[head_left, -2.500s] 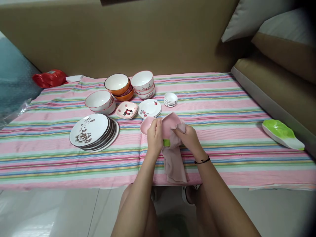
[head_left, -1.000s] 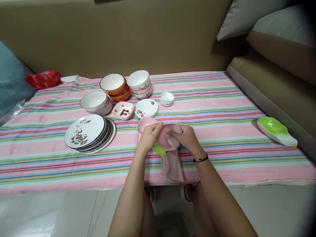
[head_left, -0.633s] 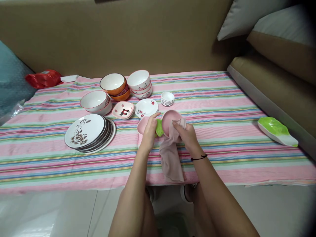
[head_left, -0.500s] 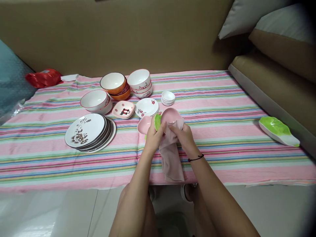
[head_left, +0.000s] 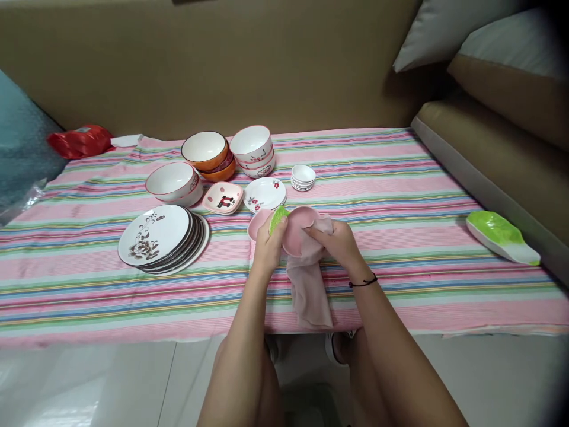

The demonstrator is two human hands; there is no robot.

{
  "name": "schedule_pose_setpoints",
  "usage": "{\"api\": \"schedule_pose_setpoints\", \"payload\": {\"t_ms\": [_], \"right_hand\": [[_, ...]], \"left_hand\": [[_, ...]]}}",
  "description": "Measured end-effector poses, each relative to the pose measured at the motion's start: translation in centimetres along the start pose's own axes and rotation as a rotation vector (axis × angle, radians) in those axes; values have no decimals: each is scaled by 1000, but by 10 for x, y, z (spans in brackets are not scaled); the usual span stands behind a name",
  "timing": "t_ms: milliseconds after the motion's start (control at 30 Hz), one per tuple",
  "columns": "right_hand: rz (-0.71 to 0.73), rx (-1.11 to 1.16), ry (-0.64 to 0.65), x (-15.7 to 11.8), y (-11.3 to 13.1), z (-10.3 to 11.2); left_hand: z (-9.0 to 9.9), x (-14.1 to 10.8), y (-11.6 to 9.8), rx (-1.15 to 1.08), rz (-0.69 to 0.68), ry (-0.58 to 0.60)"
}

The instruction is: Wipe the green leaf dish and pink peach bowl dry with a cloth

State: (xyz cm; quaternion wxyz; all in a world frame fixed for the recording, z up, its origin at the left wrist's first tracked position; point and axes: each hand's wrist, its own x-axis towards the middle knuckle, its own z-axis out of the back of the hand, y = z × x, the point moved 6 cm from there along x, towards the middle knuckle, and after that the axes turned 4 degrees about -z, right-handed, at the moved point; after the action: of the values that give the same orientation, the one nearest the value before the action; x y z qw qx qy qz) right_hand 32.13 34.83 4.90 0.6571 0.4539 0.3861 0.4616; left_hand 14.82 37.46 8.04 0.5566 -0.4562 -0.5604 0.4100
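Observation:
A pink dish with a green leaf-shaped end (head_left: 293, 228) is held above the striped cloth. My left hand (head_left: 269, 244) grips it by the green end, thumb on top. My right hand (head_left: 338, 242) pinches a pale pink cloth (head_left: 311, 290) against the dish's inside and right rim; the cloth's lower part hangs down to the table's front edge. Another pink dish (head_left: 256, 224) lies just behind my left hand, partly hidden by it. Behind the hands are a flowered white plate (head_left: 265, 193) and a stack of small white dishes (head_left: 303, 177).
On the striped tablecloth (head_left: 400, 231) stand a plate stack (head_left: 155, 236), white bowls (head_left: 251, 145), orange bowls (head_left: 204, 151), another bowl pair (head_left: 172, 181) and a square cat dish (head_left: 223, 197). A green-and-white dish (head_left: 500, 236) lies far right, near a cushion (head_left: 493, 142).
The held dish has turned and tilted, its pink bowl moving slightly left and down. My right hand has shifted right with the cloth, uncovering more of the inside. My left hand has moved a little left.

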Motion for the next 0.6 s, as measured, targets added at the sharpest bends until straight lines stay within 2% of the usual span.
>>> {"api": "schedule_pose_setpoints", "payload": {"t_ms": [100, 167, 300, 400, 467, 600], "right_hand": [[36, -103, 31, -4, 6, 1], [29, -94, 55, -6, 7, -3], [-77, 79, 117, -7, 0, -14], [-161, 219, 213, -8, -4, -20], [-190, 275, 291, -9, -3, -21], [-143, 340, 377, -11, 3, -17]], "left_hand": [[-3, 2, -1, -19, 7, 117], [-2, 3, -1, -51, 12, 106], [4, 4, 9, -124, 109, -73], [11, 4, 15, -129, 130, -214], [14, 4, 17, -135, 132, -267], [22, 6, 19, -142, 160, -322]]}}
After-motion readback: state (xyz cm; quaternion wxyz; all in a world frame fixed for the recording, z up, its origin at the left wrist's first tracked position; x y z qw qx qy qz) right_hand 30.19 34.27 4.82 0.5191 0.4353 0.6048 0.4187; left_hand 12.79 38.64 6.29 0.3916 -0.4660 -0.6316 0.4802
